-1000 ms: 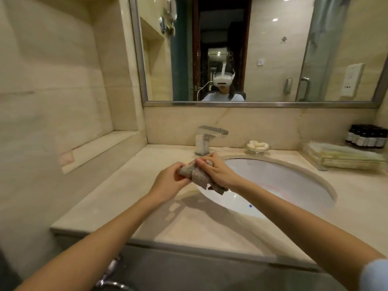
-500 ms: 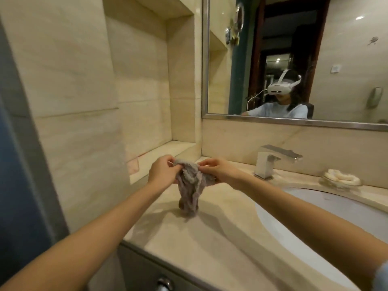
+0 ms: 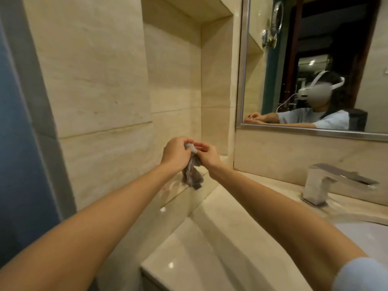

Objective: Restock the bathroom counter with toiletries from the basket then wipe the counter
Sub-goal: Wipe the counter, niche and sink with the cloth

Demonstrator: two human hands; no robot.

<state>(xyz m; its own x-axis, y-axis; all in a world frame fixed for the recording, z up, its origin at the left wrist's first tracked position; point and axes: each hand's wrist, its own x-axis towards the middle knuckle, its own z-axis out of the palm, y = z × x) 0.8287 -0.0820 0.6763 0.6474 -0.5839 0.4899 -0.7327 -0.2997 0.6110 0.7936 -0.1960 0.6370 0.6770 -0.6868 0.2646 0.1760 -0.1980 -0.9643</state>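
Beige marble-look wall tiles (image 3: 94, 70) fill the left half of the room and fold into a shallow recess. Below them runs the polished cream stone counter (image 3: 210, 248), with the rim of a white oval basin (image 3: 369, 234) at the far right. A steel-framed wall mirror (image 3: 315, 131) sits above the backsplash. A square chrome faucet (image 3: 319, 185) stands behind the basin, spout pointing right. A narrow raised stone ledge (image 3: 178, 192) lines the foot of the recess, one step above the counter. No basket or toiletries can be seen from this position.

Both arms reach forward and left, meeting above the ledge. The left hand (image 3: 175, 153) has its fingers curled over the top of a small crumpled grey wiping cloth (image 3: 192, 175), pinching it. The right hand (image 3: 207, 156) grips the same bunched top from the other side, thumb and forefinger closed on the fabric.

Finding: the cloth hangs straight down from the two pinches, long axis vertical, bulk below the fingers. Its lower end is at the ledge surface; contact or a small gap cannot be determined. Both hands are equally near, one on each side of the top.

Assessment: the wiping stage appears to be in hand. The cloth probably needs spreading or folding flat before it can be pressed to the stone, and the ledge lies directly beneath it.
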